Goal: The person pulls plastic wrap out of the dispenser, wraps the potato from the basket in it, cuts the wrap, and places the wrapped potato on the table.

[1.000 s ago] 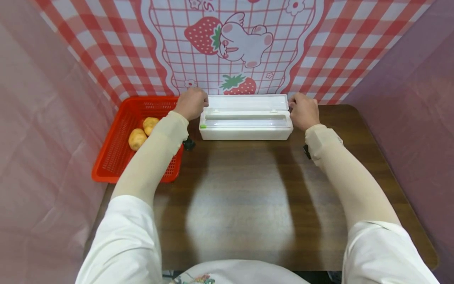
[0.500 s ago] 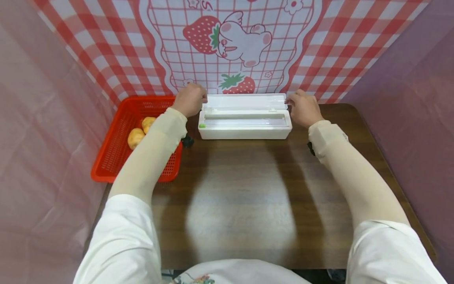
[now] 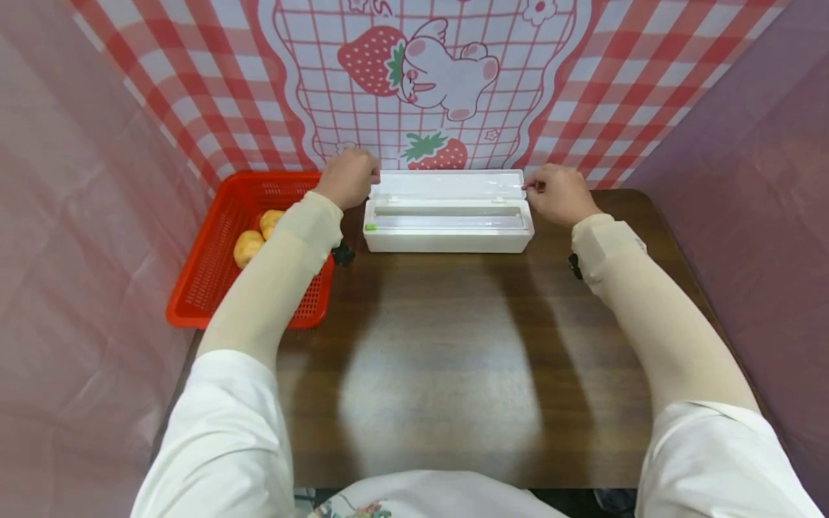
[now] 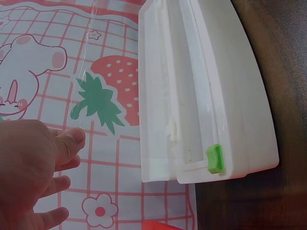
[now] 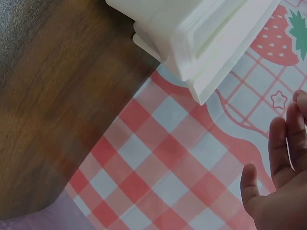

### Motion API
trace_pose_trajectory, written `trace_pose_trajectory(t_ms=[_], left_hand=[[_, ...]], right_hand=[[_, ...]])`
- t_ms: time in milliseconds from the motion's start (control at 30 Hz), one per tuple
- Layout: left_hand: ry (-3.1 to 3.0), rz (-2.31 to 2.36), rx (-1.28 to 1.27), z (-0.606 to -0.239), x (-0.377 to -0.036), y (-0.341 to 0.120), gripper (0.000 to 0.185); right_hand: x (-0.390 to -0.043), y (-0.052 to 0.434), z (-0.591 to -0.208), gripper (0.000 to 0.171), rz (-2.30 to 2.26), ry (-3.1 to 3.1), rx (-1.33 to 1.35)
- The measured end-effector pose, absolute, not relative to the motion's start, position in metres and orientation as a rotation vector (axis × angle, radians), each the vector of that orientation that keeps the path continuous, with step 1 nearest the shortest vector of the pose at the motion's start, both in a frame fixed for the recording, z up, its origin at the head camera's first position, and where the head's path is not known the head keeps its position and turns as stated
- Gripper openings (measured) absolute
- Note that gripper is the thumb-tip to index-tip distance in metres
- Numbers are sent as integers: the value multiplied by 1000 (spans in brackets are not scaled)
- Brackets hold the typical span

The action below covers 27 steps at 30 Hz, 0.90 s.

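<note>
One long white plastic dispenser box (image 3: 448, 223) sits at the far edge of the counter (image 3: 440, 345), about midway along it, hard against the strawberry-print cloth backdrop (image 3: 447, 79). Its lid (image 3: 450, 184) is thrown back and stands open toward the backdrop, and the trough inside shows a pale roll lying lengthwise. A single small green slider tab (image 4: 215, 158) sits at the box's left end, on the front rail.

The left hand (image 3: 350, 180) is at the left end of the lid, its fingers (image 4: 67, 143) loosely bent; from the wrist view they sit just beside the box with a gap showing, gripping nothing. The right hand (image 3: 558, 193) is at the right end of the lid; in the head view its fingertips seem to reach the lid's corner, while the wrist view shows the fingers (image 5: 283, 153) relaxed and spread, clear of the box, so I cannot tell whether there is contact.

At the counter's far left corner lies one red mesh basket (image 3: 214, 288), hanging partly over the left edge, with two potatoes (image 3: 257, 236) in it, touching each other. Both forearms wear beige sleeves.
</note>
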<state>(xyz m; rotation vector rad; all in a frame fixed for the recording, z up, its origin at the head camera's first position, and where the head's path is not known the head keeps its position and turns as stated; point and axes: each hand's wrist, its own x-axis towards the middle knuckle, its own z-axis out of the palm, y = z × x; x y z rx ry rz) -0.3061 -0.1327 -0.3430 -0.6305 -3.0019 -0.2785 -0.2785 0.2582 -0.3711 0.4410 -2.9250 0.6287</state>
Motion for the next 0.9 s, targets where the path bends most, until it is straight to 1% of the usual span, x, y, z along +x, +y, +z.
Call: trace_pose_trajectory(t_ms=[167, 900], left_hand=[[-3009, -285, -615, -341, -302, -132, 13], [-2988, -317, -610, -339, -295, -135, 14]], right_hand=[[-277, 258, -367, 21, 633, -2946, 455], [-270, 256, -363, 17, 650, -2943, 314]])
